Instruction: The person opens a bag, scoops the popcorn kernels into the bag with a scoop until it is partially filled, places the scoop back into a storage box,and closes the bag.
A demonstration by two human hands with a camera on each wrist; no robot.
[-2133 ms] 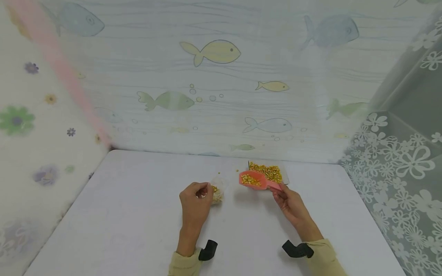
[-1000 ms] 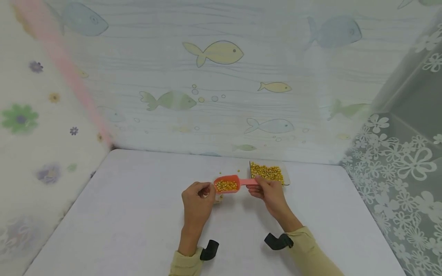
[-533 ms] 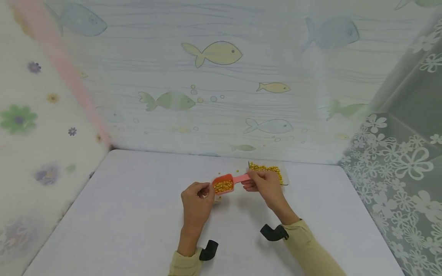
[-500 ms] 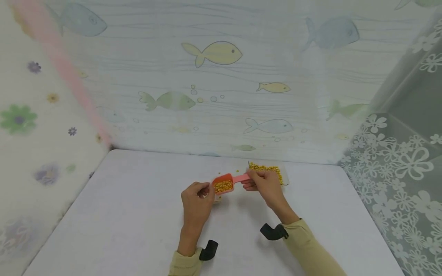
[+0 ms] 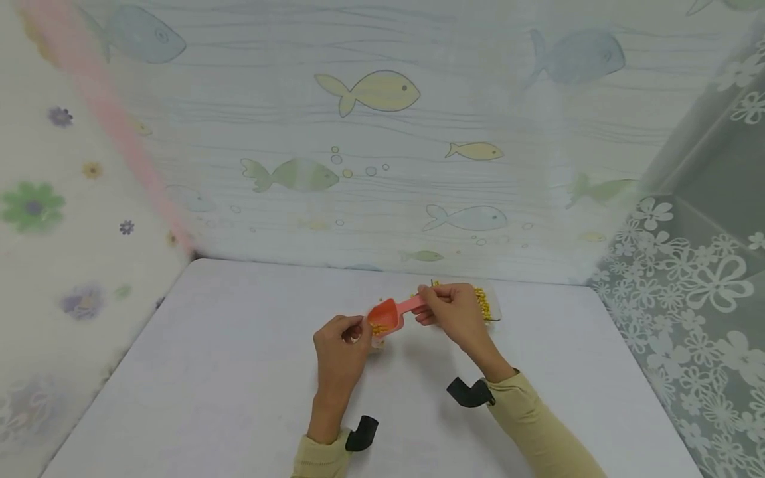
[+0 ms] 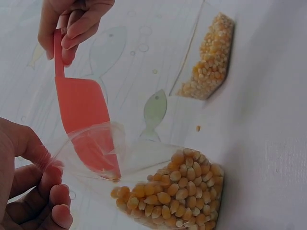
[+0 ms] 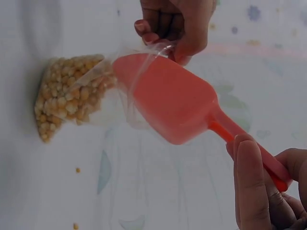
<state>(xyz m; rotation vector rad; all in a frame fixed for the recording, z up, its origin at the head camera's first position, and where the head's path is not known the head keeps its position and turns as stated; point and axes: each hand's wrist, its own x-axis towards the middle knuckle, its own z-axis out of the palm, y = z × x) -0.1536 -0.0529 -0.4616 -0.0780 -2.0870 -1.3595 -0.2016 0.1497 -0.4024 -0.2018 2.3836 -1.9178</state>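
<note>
My left hand [image 5: 342, 352] pinches the mouth of a clear plastic bag [image 6: 132, 155]. Corn kernels [image 6: 180, 194] fill the lower part of this bag, which stands on the table. My right hand [image 5: 461, 322] grips the handle of a pink plastic scoop [image 5: 385, 317]. The scoop tilts with its lip down inside the bag's mouth, as both wrist views show. A few kernels lie near the scoop's lip in the head view. Between the hands and the wall, a clear container [image 5: 493, 304] holds more corn kernels, partly hidden behind my right hand.
Loose kernels [image 7: 77, 170] lie on the white table [image 5: 239, 372] between the bag and the container. A wall [image 5: 382, 199] with a fish pattern rises at the table's back edge. Flowered curtains [image 5: 687, 318] hang at the sides.
My right hand has carried the full scoop left from beside the container to the bag and tipped it. Most kernels have left the scoop. The left hand has hardly moved.
</note>
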